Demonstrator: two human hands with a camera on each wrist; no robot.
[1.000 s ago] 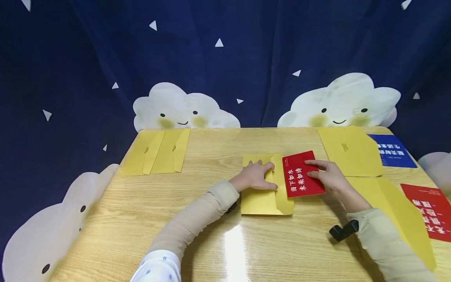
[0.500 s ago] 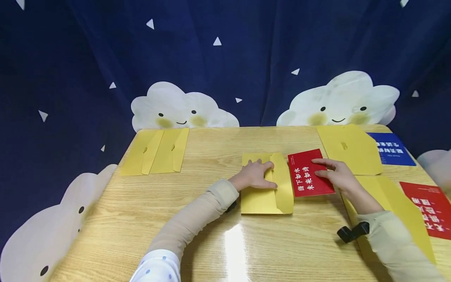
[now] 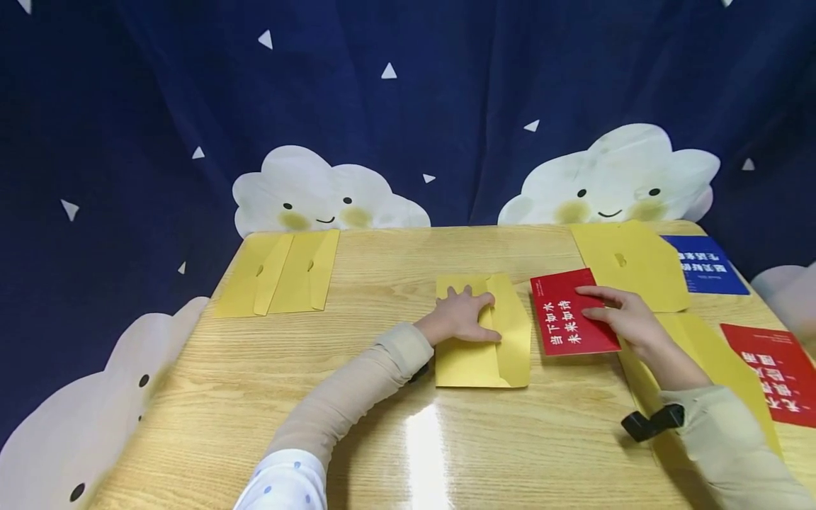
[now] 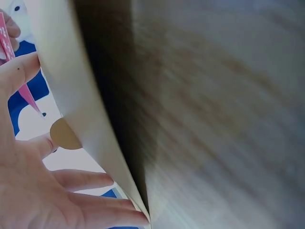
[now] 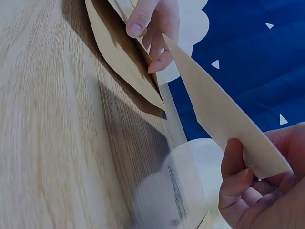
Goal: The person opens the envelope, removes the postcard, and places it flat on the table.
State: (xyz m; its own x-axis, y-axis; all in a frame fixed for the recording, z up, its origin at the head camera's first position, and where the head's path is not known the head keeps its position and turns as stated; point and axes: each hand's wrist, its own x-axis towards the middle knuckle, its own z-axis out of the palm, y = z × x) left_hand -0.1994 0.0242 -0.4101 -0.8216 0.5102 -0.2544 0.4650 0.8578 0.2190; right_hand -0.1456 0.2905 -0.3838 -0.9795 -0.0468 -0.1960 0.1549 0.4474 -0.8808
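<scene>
In the head view my left hand (image 3: pixel 460 317) lies over a yellow envelope (image 3: pixel 515 354) at the middle of the table, its fingers spread and fairly straight. The envelope's flap is unfolded toward the right. My right hand (image 3: pixel 627 320) pinches a red card (image 3: pixel 553 301) with white characters by its right side, just right of the flap and apart from it. In the right wrist view the card's pale back (image 5: pixel 219 114) faces the camera, tilted, held between thumb and fingers. The left wrist view has the left fingers (image 4: pixel 90 179) against the envelope edge, beside a rounded notch (image 4: pixel 66 134).
Two yellow envelopes (image 3: pixel 287 283) lie at the back left of the wooden table (image 3: pixel 382 262). On the right are another envelope (image 3: pixel 637 276), one partly under the right arm (image 3: pixel 688 333), a blue card (image 3: pixel 707 269) and a second red card (image 3: pixel 774 375). A dark blue curtain (image 3: pixel 357 85) hangs behind.
My right hand has drawn the red card rightward, away from the envelope flap, which it overlapped a second ago. The left hand has stayed on the envelope. The head view has shifted slightly.
</scene>
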